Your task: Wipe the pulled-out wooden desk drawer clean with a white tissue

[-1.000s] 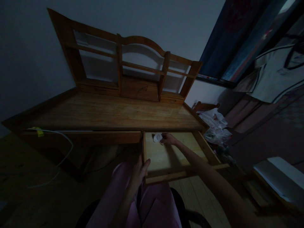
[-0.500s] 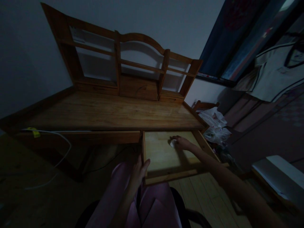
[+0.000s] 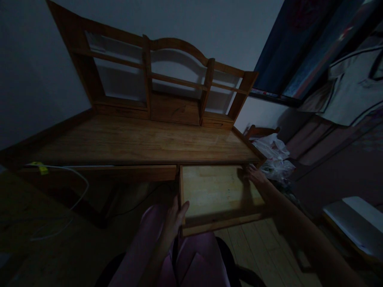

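Observation:
A wooden drawer [image 3: 209,191] with a pale bottom is pulled out from under the right part of the desk [image 3: 167,139]. My left hand [image 3: 175,215] grips its left side near the front corner, thumb over the top edge and fingers on the outer face. At the drawer's far right corner is my right hand [image 3: 255,175], fingers bent down beside the right wall. Whatever lies under those fingers is hidden and dim. A few small dark marks show on the drawer bottom.
A wooden shelf unit [image 3: 176,109] stands at the back of the desk. From its left edge hangs a white cable [image 3: 85,181] with a yellow tag [image 3: 43,169]. Plastic bags [image 3: 273,149] sit beyond the right end. My legs [image 3: 197,255] are below the drawer.
My right hand has moved right, from the middle of the drawer bottom to its far right corner. The white wad it held there no longer shows. My left hand stays in place.

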Demonstrator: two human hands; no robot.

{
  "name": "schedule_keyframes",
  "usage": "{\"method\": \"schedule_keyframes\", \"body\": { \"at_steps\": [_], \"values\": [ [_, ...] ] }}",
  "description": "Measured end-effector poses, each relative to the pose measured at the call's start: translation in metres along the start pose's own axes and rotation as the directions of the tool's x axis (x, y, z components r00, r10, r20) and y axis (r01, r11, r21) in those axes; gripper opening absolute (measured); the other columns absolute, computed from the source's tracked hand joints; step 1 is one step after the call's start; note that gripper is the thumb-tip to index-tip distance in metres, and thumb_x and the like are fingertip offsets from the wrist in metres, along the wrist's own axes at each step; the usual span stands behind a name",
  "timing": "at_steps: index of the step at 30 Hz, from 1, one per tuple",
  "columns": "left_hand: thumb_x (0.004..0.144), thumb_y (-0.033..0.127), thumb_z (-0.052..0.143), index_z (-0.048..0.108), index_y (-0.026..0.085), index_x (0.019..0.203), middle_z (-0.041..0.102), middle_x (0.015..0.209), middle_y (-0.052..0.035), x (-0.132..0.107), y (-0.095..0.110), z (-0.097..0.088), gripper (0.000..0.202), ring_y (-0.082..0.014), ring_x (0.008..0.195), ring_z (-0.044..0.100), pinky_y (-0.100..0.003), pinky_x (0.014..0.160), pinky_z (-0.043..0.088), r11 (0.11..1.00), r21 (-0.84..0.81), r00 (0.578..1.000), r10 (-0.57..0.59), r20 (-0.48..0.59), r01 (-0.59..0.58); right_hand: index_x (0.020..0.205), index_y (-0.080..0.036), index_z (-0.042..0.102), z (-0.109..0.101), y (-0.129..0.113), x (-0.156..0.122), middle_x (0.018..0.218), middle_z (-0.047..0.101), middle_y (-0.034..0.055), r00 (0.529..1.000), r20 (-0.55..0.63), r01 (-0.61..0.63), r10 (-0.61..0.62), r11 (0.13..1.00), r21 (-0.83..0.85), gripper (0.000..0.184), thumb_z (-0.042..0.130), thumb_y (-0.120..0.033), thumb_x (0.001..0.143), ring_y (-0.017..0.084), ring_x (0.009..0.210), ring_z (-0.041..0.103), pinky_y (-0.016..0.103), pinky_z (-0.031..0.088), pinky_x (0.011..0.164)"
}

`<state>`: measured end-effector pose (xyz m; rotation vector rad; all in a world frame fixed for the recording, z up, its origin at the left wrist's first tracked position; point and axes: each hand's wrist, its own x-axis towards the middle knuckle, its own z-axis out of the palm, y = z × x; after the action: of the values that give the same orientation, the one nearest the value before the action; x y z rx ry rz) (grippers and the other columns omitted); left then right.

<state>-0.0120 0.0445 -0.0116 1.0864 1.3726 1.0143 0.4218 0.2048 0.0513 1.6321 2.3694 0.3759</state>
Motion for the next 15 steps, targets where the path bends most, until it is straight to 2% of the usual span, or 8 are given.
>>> {"method": "schedule_keyframes", "body": {
  "at_steps": [2, 4, 9, 12, 15],
  "values": [
    [0.086, 0.056, 0.051, 0.04, 0.016, 0.144, 0.064, 0.132, -0.0131, 0.001, -0.003, 0.0, 0.072, -0.0277, 0.122, 0.06, -0.034, 0.101, 0.044, 1.0, 0.004, 1.0, 0.009, 0.013, -0.009, 0.114, -0.013, 0.07, 0.005, 0.0, -0.005, 0.135, 0.058, 0.0172, 0.999, 0.032, -0.014, 0.014, 1.0, -0.005, 0.038, 0.051, -0.006, 0.082, 0.028, 0.134, 0.042, 0.042, 0.026, 0.115],
    [0.086, 0.057, 0.051, 0.038, 0.014, 0.145, 0.061, 0.135, -0.0149, 0.002, -0.007, 0.0, 0.074, -0.0288, 0.125, 0.057, -0.036, 0.103, 0.042, 1.0, 0.031, 1.0, -0.001, 0.013, 0.001, 0.112, -0.011, 0.071, 0.009, -0.001, -0.011, 0.134, 0.058, 0.0197, 0.997, 0.055, -0.052, 0.052, 0.999, -0.011, 0.038, 0.052, -0.004, 0.08, 0.029, 0.133, 0.045, 0.041, 0.029, 0.113],
    [0.086, 0.058, 0.051, 0.032, 0.012, 0.149, 0.055, 0.142, -0.0172, 0.006, -0.018, 0.002, 0.08, -0.0286, 0.132, 0.052, -0.036, 0.105, 0.04, 1.0, 0.029, 1.0, 0.004, -0.009, -0.004, 0.094, -0.01, 0.074, 0.008, -0.004, -0.026, 0.108, 0.07, 0.0233, 0.977, 0.161, -0.144, 0.142, 0.99, 0.005, 0.022, 0.058, -0.008, 0.079, 0.031, 0.109, 0.064, 0.04, 0.046, 0.095],
    [0.085, 0.058, 0.052, 0.037, 0.012, 0.147, 0.057, 0.14, -0.0171, 0.006, -0.02, 0.003, 0.079, -0.0285, 0.129, 0.054, -0.034, 0.103, 0.042, 1.0, 0.029, 1.0, -0.011, -0.021, 0.011, 0.089, -0.01, 0.074, 0.004, -0.009, -0.037, 0.101, 0.071, 0.0242, 0.96, 0.215, -0.19, 0.177, 0.981, 0.04, 0.015, 0.063, -0.013, 0.079, 0.032, 0.101, 0.067, 0.042, 0.049, 0.088],
    [0.085, 0.057, 0.053, 0.043, 0.014, 0.143, 0.062, 0.135, -0.0149, 0.006, -0.019, 0.003, 0.073, -0.0271, 0.125, 0.058, -0.032, 0.099, 0.045, 1.0, -0.003, 0.999, 0.028, -0.023, -0.029, 0.086, -0.011, 0.074, -0.002, -0.018, -0.049, 0.099, 0.071, 0.0233, 0.946, 0.247, -0.239, 0.208, 0.965, 0.104, 0.012, 0.071, -0.017, 0.076, 0.032, 0.1, 0.067, 0.041, 0.05, 0.085]
  ]
}}
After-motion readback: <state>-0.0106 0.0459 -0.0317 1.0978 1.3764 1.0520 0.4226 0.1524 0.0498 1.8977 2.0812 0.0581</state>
